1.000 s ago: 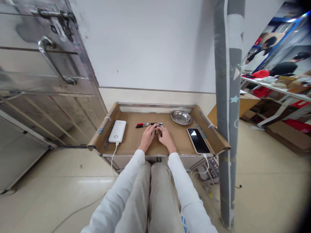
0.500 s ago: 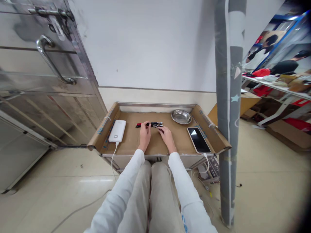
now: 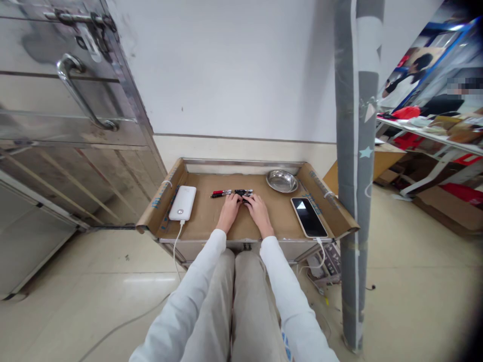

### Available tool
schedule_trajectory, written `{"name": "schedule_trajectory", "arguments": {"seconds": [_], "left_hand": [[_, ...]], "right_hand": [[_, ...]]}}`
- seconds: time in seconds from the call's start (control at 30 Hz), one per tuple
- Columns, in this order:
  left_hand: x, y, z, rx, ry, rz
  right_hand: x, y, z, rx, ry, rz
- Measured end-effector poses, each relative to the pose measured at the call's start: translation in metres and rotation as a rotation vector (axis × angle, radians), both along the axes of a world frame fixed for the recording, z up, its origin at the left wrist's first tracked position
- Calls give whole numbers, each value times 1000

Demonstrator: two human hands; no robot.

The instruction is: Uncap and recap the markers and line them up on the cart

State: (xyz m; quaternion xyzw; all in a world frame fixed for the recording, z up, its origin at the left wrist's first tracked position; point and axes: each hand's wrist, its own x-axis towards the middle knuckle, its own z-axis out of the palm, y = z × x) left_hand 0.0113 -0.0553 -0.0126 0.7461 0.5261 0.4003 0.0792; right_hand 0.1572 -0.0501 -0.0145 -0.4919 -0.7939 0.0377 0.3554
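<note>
My left hand (image 3: pixel 228 212) and my right hand (image 3: pixel 258 210) are close together over the middle of the cardboard-lined tray top (image 3: pixel 204 221). Both are closed, fingertips nearly meeting, on a small dark, slender piece that looks like a black pen (image 3: pixel 245 199); the fingers hide much of it. Just beyond the fingertips, several pens lie side by side. A red pen (image 3: pixel 218 193) shows to the left, with a dark one along it, and black pens (image 3: pixel 241 191) lie behind the hands.
A white power bank (image 3: pixel 183 203) with a cable lies left. To the right are a round metal dish (image 3: pixel 282 181) and a phone (image 3: pixel 308 217) plugged into a cable. A wrapped grey pole (image 3: pixel 356 166) stands beside the tray. People are near a cluttered table (image 3: pixel 433 133) far right.
My left hand has moved right and down, away from the red pen, and now meets my right hand. The fingers of both hands have closed in around the dark piece.
</note>
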Motion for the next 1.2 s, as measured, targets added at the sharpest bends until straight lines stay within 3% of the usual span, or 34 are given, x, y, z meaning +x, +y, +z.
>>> {"name": "schedule_trajectory", "arguments": {"seconds": [0.17, 0.5, 0.83, 1.1, 1.2], "left_hand": [[2, 1, -5, 37, -11, 26], [3, 5, -8, -5, 162, -4], [6, 5, -4, 26, 191, 173], [6, 4, -2, 34, 148, 235], [7, 1, 2, 21, 181, 317]], "right_hand": [[0, 1, -3, -16, 14, -41], [1, 3, -3, -5, -10, -56], [2, 3, -3, -5, -76, -186], [-3, -2, -2, 42, -138, -194], [-4, -2, -1, 63, -180, -203]]}}
